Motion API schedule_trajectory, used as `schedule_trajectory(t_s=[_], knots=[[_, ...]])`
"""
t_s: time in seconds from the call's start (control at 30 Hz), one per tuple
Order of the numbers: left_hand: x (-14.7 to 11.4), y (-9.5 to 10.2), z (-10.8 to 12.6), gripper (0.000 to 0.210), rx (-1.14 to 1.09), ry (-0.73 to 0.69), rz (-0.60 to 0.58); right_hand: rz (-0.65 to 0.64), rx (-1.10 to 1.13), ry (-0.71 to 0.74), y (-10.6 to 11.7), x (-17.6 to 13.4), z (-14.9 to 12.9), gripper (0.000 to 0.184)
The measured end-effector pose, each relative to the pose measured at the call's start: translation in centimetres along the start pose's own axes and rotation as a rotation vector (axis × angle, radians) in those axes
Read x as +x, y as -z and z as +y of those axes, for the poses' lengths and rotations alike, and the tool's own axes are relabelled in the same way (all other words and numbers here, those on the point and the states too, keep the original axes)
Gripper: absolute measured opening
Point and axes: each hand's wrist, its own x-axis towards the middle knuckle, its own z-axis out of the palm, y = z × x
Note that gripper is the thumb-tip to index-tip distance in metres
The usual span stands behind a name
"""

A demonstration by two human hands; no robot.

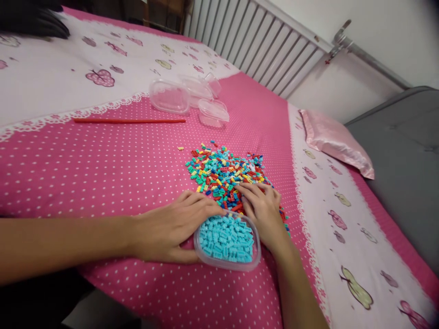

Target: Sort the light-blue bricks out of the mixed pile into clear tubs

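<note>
A clear plastic container (255, 262) full of light-blue toy building bricks (226, 240) stands near the front edge of the bed. My left hand (178, 224) is closed around its left side, fingers along the far rim and thumb at the near left. Just beyond it spreads a loose pile of small mixed bricks (219, 169) in red, yellow, green, blue and white. My right hand (262, 208) reaches over the container's right side onto this pile. Its fingers are bent, with a gap between forefinger and thumb; the other fingertips are partly hidden.
Several clear empty containers (169, 97) lie farther back on the pink dotted bedspread (103, 169). A thin red stick (130, 121) rests left of them. At the right are a pink pillow (336, 141) and grey headboard (404, 151). A radiator (254, 41) stands behind; a black object (34, 20) is at top left.
</note>
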Motion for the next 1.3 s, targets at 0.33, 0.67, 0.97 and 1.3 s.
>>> schedule_trajectory(t_s=[0.33,0.67,0.97,1.3], knots=[[-0.2,-0.1,-0.2,0.065,-0.008,0.000,-0.004,0.198,0.258,-0.050,0.7,0.4,0.0,0.026],[-0.1,-0.1,-0.2,0.063,-0.045,0.020,0.000,0.148,0.801,-0.126,2.0,-0.4,-1.5,0.017],[-0.1,-0.1,-0.1,0.063,-0.056,0.021,0.023,-0.019,0.558,0.034,2.6,0.0,-0.8,0.022],[-0.2,-0.4,-0.3,0.041,-0.039,-0.001,0.037,-0.165,0.616,0.222,3.1,-0.3,-2.2,0.029]])
